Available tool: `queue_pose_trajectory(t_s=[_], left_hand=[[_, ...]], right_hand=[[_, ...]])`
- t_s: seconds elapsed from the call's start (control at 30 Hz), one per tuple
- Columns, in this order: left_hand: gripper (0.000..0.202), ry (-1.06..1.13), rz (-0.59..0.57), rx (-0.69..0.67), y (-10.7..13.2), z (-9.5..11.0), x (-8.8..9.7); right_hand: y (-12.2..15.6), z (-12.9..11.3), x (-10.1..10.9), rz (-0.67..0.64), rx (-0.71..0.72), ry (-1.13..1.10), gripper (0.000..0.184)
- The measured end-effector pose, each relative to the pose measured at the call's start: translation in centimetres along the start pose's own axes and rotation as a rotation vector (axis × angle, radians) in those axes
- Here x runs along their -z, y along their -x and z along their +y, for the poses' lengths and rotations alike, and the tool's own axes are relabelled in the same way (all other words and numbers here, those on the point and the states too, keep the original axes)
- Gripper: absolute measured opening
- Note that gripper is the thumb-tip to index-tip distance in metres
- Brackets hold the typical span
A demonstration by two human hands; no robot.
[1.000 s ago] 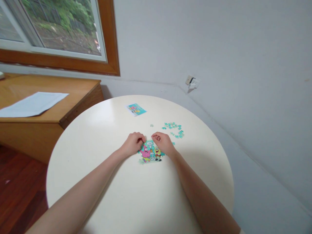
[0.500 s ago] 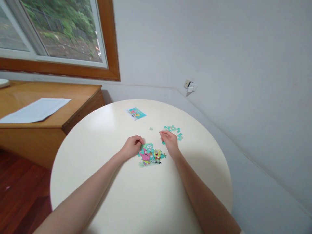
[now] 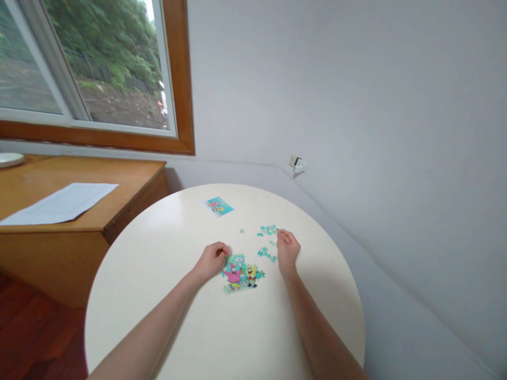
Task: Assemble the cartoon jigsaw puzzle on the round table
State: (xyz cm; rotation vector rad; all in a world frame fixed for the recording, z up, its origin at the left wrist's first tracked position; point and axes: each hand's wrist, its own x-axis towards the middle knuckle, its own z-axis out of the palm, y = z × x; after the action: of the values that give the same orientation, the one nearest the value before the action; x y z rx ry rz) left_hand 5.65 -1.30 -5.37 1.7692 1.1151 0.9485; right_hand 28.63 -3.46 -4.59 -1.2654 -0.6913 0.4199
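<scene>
Head view: SpongeBob puzzle (image 3: 240,275) edged by curled left hand (image 3: 213,260); part-closed right hand (image 3: 288,249) seen by loose pieces (image 3: 263,252); holds unclear.

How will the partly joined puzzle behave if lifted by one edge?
The joined puzzle would probably sag or separate, since its jagged outline suggests interlocked parts. It looks flat and thin, so probably light and unlikely to roll.

Below the middle of the frame, the left hand (image 3: 213,260) is curled at the top left edge of a puzzle (image 3: 242,275) on a white table (image 3: 138,295). The right hand (image 3: 288,250) is by small green pieces (image 3: 263,252), a bit right. A card (image 3: 219,206) lies higher up, and a window (image 3: 114,68) is upper left.
</scene>
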Motion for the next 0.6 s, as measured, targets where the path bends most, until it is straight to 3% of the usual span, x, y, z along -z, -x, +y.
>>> queue_pose_trajectory(t_s=[0.1, 0.2, 0.43, 0.6], left_hand=[[0.021, 0.006, -0.006, 0.007, 0.0, -0.3, -0.2], [0.021, 0.007, -0.01, 0.005, -0.1, -0.6, -0.3], [0.022, 0.0, -0.034, -0.008, -0.2, -0.9, -0.4], [0.023, -0.016, -0.049, -0.034, -0.2, -1.0, -0.5]], right_hand=[[-1.0, -0.4, 0.9, 0.03, 0.06, 0.064, 0.045], [-2.0, -0.2, 1.7, -0.113, 0.093, 0.222, 0.042], [-1.8, 0.4, 2.6, -0.43, 0.274, 0.883, 0.04], [-1.5, -0.6, 2.2, -0.556, 0.231, 1.312, 0.054]])
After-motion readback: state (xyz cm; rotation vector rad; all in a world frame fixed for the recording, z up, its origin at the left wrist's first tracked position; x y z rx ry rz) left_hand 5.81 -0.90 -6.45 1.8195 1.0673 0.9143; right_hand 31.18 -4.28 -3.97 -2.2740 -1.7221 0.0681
